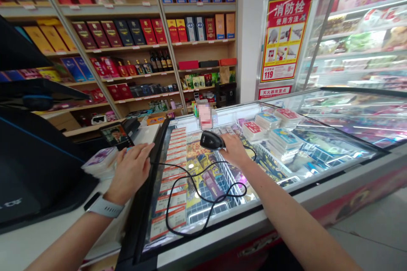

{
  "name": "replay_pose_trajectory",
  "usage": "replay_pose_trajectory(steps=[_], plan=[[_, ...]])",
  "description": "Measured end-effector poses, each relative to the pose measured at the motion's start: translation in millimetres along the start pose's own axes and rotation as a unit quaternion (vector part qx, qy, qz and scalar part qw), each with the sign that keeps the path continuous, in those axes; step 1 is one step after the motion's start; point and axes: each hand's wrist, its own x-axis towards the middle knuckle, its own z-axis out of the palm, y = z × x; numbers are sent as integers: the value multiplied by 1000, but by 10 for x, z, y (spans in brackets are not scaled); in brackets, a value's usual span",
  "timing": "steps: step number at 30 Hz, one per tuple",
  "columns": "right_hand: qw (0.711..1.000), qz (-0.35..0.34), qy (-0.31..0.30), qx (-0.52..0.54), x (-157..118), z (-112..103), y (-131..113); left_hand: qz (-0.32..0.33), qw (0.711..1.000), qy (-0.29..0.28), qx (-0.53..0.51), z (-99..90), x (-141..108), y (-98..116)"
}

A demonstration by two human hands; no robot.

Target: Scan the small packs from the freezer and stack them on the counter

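My right hand (234,149) is wrapped round a black handheld scanner (211,140), over the glass top of a chest freezer (203,237). The scanner's black cable (178,174) lies in loops across the glass. My left hand (132,171), with a watch (103,206) on its wrist, is over the freezer's left edge. Its fingers are stretched out beside a stack of packs with purple and white tops (101,159), and whether they touch it is not clear. Several stacks of plastic packs with red or blue labels (282,137) stand on the glass farther right.
A black monitor or terminal (41,165) fills the left side. Behind it stands a small screen (116,134) on the counter. Shelves of boxes and bottles (127,49) line the back wall. A lit display fridge (359,42) is at the right.
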Motion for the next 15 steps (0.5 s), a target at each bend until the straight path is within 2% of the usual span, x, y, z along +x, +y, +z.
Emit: replay_pose_trajectory(steps=[7, 12, 15], plan=[[1000, 10, -1, 0, 0, 3, -22, 65, 992, 19, -109, -139, 280, 563], [1000, 10, -2, 10, 2, -9, -3, 124, 975, 26, -184, -323, 539, 1112], [997, 18, 21, 67, 15, 37, 14, 148, 960, 27, -235, -410, 681, 1485]])
